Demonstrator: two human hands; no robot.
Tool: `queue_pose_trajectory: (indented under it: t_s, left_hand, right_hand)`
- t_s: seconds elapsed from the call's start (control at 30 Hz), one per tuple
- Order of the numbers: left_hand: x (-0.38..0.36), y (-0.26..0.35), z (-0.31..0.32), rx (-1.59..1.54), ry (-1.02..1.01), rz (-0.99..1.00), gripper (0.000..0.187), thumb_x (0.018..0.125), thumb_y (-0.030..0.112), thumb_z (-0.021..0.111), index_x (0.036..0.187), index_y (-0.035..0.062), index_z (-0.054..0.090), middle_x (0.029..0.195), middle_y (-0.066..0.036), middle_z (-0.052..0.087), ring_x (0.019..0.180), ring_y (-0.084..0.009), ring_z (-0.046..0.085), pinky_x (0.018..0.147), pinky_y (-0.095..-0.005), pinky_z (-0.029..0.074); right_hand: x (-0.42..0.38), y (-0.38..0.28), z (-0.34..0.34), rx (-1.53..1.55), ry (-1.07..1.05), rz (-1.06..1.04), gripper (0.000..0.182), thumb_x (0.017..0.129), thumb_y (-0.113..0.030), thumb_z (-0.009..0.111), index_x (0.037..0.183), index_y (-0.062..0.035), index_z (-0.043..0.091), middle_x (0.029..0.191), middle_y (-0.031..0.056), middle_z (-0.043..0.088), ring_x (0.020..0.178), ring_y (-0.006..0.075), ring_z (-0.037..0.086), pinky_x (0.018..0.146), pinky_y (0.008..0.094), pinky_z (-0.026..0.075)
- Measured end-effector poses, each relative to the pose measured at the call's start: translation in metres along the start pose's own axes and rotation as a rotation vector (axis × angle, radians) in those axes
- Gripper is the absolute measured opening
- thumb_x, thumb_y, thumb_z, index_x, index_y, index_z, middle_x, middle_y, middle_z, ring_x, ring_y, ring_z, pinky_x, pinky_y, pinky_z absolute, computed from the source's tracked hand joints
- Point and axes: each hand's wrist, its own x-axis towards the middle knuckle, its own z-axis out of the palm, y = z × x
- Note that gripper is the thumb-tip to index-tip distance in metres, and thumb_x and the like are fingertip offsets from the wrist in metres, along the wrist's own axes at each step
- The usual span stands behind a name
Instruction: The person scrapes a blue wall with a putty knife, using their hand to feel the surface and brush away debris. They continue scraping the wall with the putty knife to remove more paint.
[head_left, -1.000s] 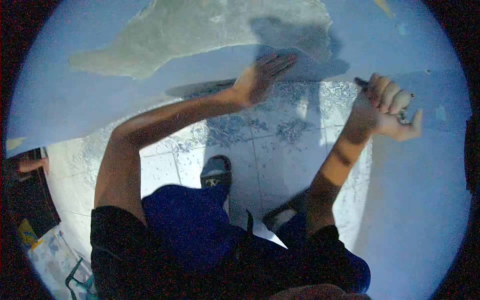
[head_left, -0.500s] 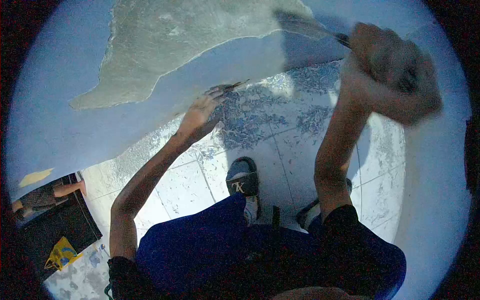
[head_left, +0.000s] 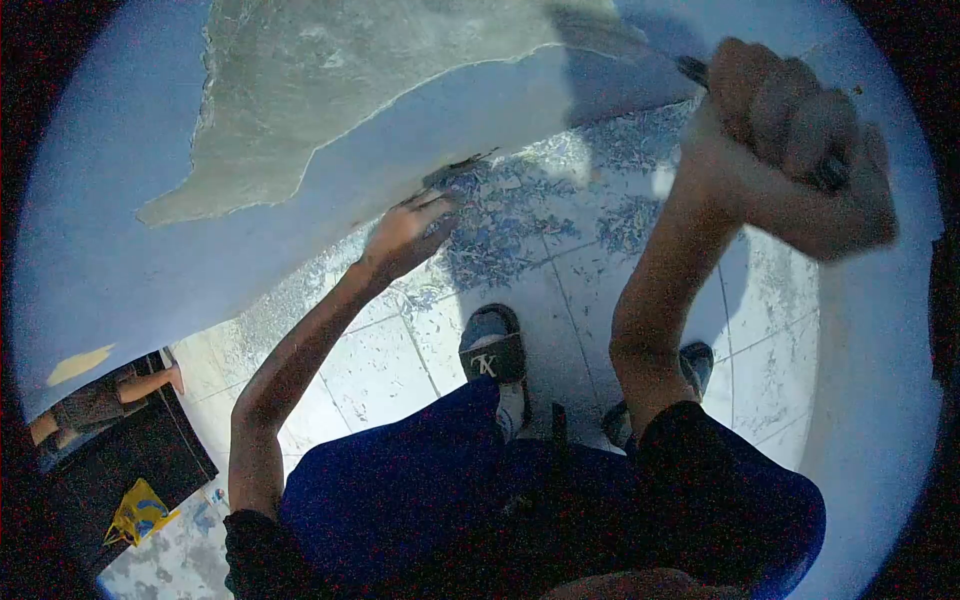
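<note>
My right hand [head_left: 790, 140] is closed around the dark handle of a scraper [head_left: 692, 70]. Its thin blade is blurred and reaches left to the wall [head_left: 420, 125], near the edge of a bare grey patch [head_left: 330, 95] where the blue-white paint is gone. My left hand [head_left: 408, 238] hovers low beside the foot of the wall, fingers loosely bent and apart, with nothing visible in it. Just beyond its fingertips a dark mark or gap [head_left: 460, 168] shows at the wall's base. Paint flakes [head_left: 510, 215] litter the floor below.
White floor tiles [head_left: 370, 375] lie under my feet, one in a dark slide sandal [head_left: 492, 345]. At the left, another person's bare leg [head_left: 150, 385] rests by a black mat [head_left: 140, 440]. A yellow bag [head_left: 140, 512] lies at the mat's edge. Pale wall [head_left: 870, 330] rises at right.
My right hand has moved slightly right with the scraper still in it. My left hand's fingers have drawn back from the wall's base and bent. The view has shifted a little.
</note>
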Motion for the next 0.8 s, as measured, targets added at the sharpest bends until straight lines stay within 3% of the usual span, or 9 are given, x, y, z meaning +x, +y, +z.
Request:
queue_pose_trajectory:
  t_s: [0.23, 0.33, 0.37, 0.47, 0.5, 0.6, 0.63, 0.73, 0.8]
  left_hand:
    - [0.005, 0.011, -0.008, 0.023, 0.011, 0.052, 0.025, 0.088, 0.020, 0.057, 0.108, 0.0056, 0.059, 0.108, -0.015, 0.060, 0.099, -0.0351, 0.057, 0.085, -0.0413, 0.047]
    - [0.005, 0.006, -0.006, 0.031, 0.034, 0.024, 0.025, 0.088, 0.020, 0.057, 0.108, 0.0060, 0.059, 0.108, -0.015, 0.060, 0.099, -0.0350, 0.058, 0.084, -0.0416, 0.048]
    - [0.002, 0.000, -0.002, 0.042, 0.040, 0.003, 0.025, 0.088, 0.020, 0.056, 0.108, 0.0062, 0.059, 0.108, -0.014, 0.060, 0.099, -0.0349, 0.058, 0.083, -0.0417, 0.048]
    - [0.004, 0.010, -0.010, 0.011, -0.017, -0.027, 0.025, 0.088, 0.021, 0.057, 0.109, 0.0065, 0.059, 0.107, -0.015, 0.060, 0.099, -0.0346, 0.058, 0.083, -0.0421, 0.048]
    - [0.002, 0.008, -0.006, 0.013, -0.003, -0.010, 0.025, 0.088, 0.021, 0.057, 0.108, 0.0063, 0.059, 0.106, -0.015, 0.061, 0.098, -0.0347, 0.058, 0.082, -0.0421, 0.048]
    - [0.005, 0.001, 0.000, 0.011, 0.025, 0.024, 0.023, 0.088, 0.020, 0.057, 0.105, 0.0057, 0.059, 0.105, -0.014, 0.061, 0.097, -0.0350, 0.058, 0.082, -0.0420, 0.048]
    - [0.009, 0.013, -0.008, -0.008, 0.015, 0.007, 0.022, 0.087, 0.020, 0.057, 0.105, 0.0055, 0.059, 0.104, -0.014, 0.061, 0.097, -0.0350, 0.058, 0.082, -0.0419, 0.048]
    - [0.009, 0.013, -0.007, -0.012, 0.008, 0.038, 0.022, 0.087, 0.019, 0.057, 0.104, 0.0055, 0.060, 0.105, -0.015, 0.061, 0.098, -0.0354, 0.058, 0.082, -0.0412, 0.049]
    - [0.009, 0.010, -0.006, -0.013, -0.013, 0.046, 0.022, 0.087, 0.019, 0.058, 0.104, 0.0052, 0.060, 0.106, -0.015, 0.061, 0.098, -0.0354, 0.058, 0.082, -0.0408, 0.049]
  right_hand:
    - [-0.016, 0.012, -0.004, -0.065, 0.120, -0.114, 0.038, 0.078, -0.031, 0.039, 0.046, -0.0168, 0.024, 0.041, -0.0015, 0.019, 0.035, 0.0110, 0.011, 0.038, 0.0299, 0.014]
    - [0.000, 0.015, -0.020, 0.255, 0.198, -0.013, 0.039, 0.078, -0.033, 0.038, 0.046, -0.0168, 0.024, 0.041, -0.0015, 0.019, 0.035, 0.0111, 0.010, 0.038, 0.0292, 0.013]
    - [0.001, 0.012, -0.026, 0.322, 0.166, -0.115, 0.043, 0.080, -0.036, 0.039, 0.045, -0.0174, 0.023, 0.040, -0.0023, 0.018, 0.035, 0.0112, 0.010, 0.038, 0.0290, 0.013]
    - [0.001, 0.023, -0.007, -0.270, 0.430, -0.345, 0.046, 0.081, -0.043, 0.040, 0.045, -0.0193, 0.022, 0.040, -0.0038, 0.019, 0.034, 0.0102, 0.011, 0.039, 0.0286, 0.013]
    - [-0.002, 0.028, -0.028, -0.061, 0.209, -0.109, 0.048, 0.082, -0.045, 0.038, 0.045, -0.0192, 0.023, 0.040, -0.0031, 0.020, 0.034, 0.0102, 0.013, 0.039, 0.0285, 0.012]
    - [-0.001, -0.004, -0.035, 0.623, 0.126, -0.038, 0.045, 0.080, -0.039, 0.039, 0.043, -0.0180, 0.024, 0.039, -0.0015, 0.019, 0.034, 0.0114, 0.011, 0.040, 0.0289, 0.011]
    - [-0.003, -0.008, -0.024, -0.012, 0.214, -0.167, 0.042, 0.077, -0.034, 0.041, 0.042, -0.0191, 0.025, 0.039, -0.0020, 0.017, 0.035, 0.0117, 0.010, 0.040, 0.0287, 0.011]
    - [0.005, 0.021, -0.026, -0.054, 0.326, -0.049, 0.040, 0.075, -0.035, 0.043, 0.042, -0.0209, 0.025, 0.038, -0.0035, 0.016, 0.035, 0.0112, 0.009, 0.040, 0.0290, 0.012]
    - [0.005, 0.009, -0.032, 0.211, 0.207, -0.084, 0.041, 0.076, -0.033, 0.042, 0.043, -0.0188, 0.025, 0.038, -0.0027, 0.018, 0.034, 0.0115, 0.011, 0.039, 0.0291, 0.013]
